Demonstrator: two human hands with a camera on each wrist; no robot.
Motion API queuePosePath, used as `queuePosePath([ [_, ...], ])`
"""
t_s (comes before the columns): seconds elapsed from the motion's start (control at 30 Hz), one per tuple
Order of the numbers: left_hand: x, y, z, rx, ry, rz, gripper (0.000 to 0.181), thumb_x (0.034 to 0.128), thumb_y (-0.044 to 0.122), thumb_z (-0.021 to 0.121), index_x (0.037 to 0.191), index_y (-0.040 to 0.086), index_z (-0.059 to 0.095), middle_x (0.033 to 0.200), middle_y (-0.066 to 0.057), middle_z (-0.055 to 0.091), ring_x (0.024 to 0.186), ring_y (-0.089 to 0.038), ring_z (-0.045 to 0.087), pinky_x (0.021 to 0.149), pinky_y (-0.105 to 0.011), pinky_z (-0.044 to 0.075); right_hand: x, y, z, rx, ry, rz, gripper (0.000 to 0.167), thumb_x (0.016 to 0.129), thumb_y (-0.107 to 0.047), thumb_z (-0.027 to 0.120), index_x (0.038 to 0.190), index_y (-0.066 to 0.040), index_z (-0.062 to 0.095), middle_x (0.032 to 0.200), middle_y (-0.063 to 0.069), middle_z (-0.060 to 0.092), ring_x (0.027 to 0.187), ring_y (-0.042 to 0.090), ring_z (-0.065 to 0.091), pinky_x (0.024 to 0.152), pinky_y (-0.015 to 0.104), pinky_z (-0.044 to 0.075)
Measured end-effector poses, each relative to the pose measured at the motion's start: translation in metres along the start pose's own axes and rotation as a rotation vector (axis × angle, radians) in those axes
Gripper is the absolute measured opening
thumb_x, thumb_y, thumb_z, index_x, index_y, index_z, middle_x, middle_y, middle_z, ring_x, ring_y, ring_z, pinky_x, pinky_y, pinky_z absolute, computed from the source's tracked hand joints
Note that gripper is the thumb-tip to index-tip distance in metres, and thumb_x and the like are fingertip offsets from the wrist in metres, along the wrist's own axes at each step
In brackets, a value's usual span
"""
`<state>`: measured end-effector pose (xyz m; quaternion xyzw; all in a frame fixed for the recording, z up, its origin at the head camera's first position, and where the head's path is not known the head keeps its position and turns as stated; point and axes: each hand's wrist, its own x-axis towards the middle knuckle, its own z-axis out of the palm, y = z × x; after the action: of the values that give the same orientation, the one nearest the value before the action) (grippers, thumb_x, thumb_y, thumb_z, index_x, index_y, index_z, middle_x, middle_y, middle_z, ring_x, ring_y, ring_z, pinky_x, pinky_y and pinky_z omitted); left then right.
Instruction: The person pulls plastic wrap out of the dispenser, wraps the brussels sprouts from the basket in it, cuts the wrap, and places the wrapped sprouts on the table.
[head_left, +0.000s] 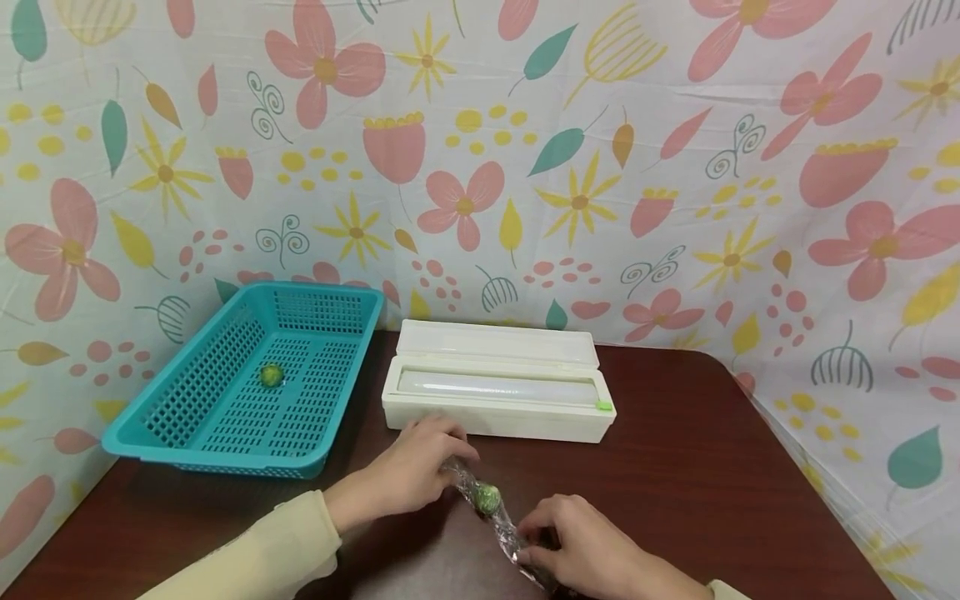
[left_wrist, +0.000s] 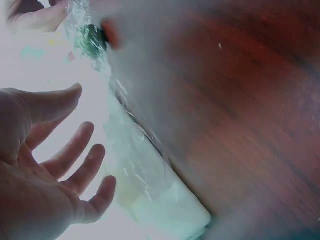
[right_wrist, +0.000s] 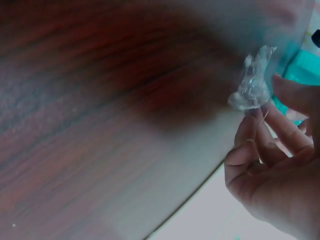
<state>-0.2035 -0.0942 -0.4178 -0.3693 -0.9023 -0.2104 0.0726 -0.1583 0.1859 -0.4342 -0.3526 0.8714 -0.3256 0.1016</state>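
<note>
A small round green ball-shaped item (head_left: 487, 500) sits inside a strip of clear plastic wrap (head_left: 506, 533), which runs diagonally between the hands and is bunched on both sides of it. My left hand (head_left: 420, 467) is by the strip's upper end, just in front of the white box. Its fingers are spread loosely beside the wrap in the left wrist view. My right hand (head_left: 581, 537) grips the lower end with curled fingers. In the right wrist view a crumpled tail of wrap (right_wrist: 252, 87) sticks out by the fingertips; the exact contact is partly hidden.
An open white wrap dispenser box (head_left: 498, 421) with a roll inside stands behind the hands. To the left is a turquoise basket (head_left: 217, 458) holding another green round item (head_left: 272, 376). A flowered cloth (head_left: 480, 200) hangs behind the dark wooden table (head_left: 697, 467).
</note>
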Motion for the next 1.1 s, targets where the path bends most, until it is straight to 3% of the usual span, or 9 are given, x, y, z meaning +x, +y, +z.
queuePosePath([
  [0.17, -0.009, 0.013, 0.005, -0.072, -0.017, 0.094, 0.022, 0.0900, 0.010, 0.083, 0.112, 0.014, 0.081, 0.101, 0.005, 0.066, 0.094, -0.006, 0.061, 0.084, -0.024, 0.052, -0.001, -0.006, 0.001, 0.043, -0.040, -0.076, 0.011, 0.098, -0.019, 0.077, 0.108, -0.018, 0.081, 0.092, -0.019, 0.070, 0.077, -0.003, 0.058, 0.064, 0.021, 0.051],
  [0.27, -0.014, 0.020, 0.010, -0.057, -0.032, 0.141, 0.023, 0.0920, 0.010, 0.081, 0.113, 0.017, 0.081, 0.105, 0.006, 0.065, 0.098, -0.004, 0.062, 0.086, -0.019, 0.051, -0.002, -0.009, 0.002, 0.041, -0.057, -0.094, 0.019, 0.099, -0.010, 0.073, 0.115, -0.016, 0.079, 0.093, -0.018, 0.069, 0.076, -0.004, 0.057, 0.065, 0.021, 0.051],
  [0.4, -0.021, 0.023, 0.014, -0.003, -0.013, 0.175, 0.023, 0.0943, 0.010, 0.078, 0.115, 0.020, 0.083, 0.113, 0.003, 0.065, 0.105, -0.010, 0.064, 0.089, -0.025, 0.053, -0.002, -0.011, 0.003, -0.042, -0.063, -0.138, 0.043, 0.091, 0.007, 0.068, 0.128, -0.014, 0.075, 0.101, -0.018, 0.068, 0.085, -0.003, 0.055, 0.070, 0.021, 0.049],
  [0.53, -0.024, 0.024, 0.015, 0.070, -0.039, 0.153, 0.024, 0.0980, 0.015, 0.075, 0.118, 0.027, 0.083, 0.129, -0.003, 0.062, 0.119, -0.019, 0.058, 0.089, -0.037, 0.054, -0.001, -0.010, 0.005, -0.203, -0.033, -0.309, 0.056, 0.082, 0.013, 0.071, 0.132, -0.014, 0.073, 0.111, -0.012, 0.070, 0.097, 0.001, 0.060, 0.079, 0.021, 0.052],
  [0.67, -0.025, 0.022, 0.015, 0.096, -0.087, 0.168, 0.027, 0.0996, 0.015, 0.073, 0.120, 0.031, 0.082, 0.138, -0.002, 0.061, 0.127, -0.019, 0.054, 0.087, -0.040, 0.055, 0.002, -0.007, 0.007, -0.283, -0.023, -0.430, 0.047, 0.083, 0.007, 0.080, 0.122, -0.019, 0.079, 0.110, -0.010, 0.070, 0.102, 0.003, 0.062, 0.084, 0.016, 0.050],
  [0.87, -0.025, 0.019, 0.014, 0.026, -0.128, 0.216, 0.022, 0.1041, 0.018, 0.067, 0.115, 0.030, 0.082, 0.124, 0.006, 0.066, 0.114, -0.012, 0.061, 0.085, -0.032, 0.055, 0.006, -0.006, 0.011, -0.289, -0.028, -0.462, 0.031, 0.086, -0.003, 0.085, 0.109, -0.024, 0.083, 0.106, -0.013, 0.068, 0.097, 0.001, 0.060, 0.082, 0.011, 0.046],
  [1.1, -0.027, 0.018, 0.014, 0.063, -0.198, 0.172, 0.028, 0.1038, 0.017, 0.067, 0.122, 0.034, 0.080, 0.139, 0.006, 0.062, 0.129, -0.016, 0.056, 0.089, -0.043, 0.054, 0.007, -0.008, 0.014, -0.288, 0.051, -0.490, 0.021, 0.088, -0.010, 0.086, 0.102, -0.025, 0.082, 0.103, -0.015, 0.069, 0.096, 0.000, 0.061, 0.084, 0.010, 0.045],
])
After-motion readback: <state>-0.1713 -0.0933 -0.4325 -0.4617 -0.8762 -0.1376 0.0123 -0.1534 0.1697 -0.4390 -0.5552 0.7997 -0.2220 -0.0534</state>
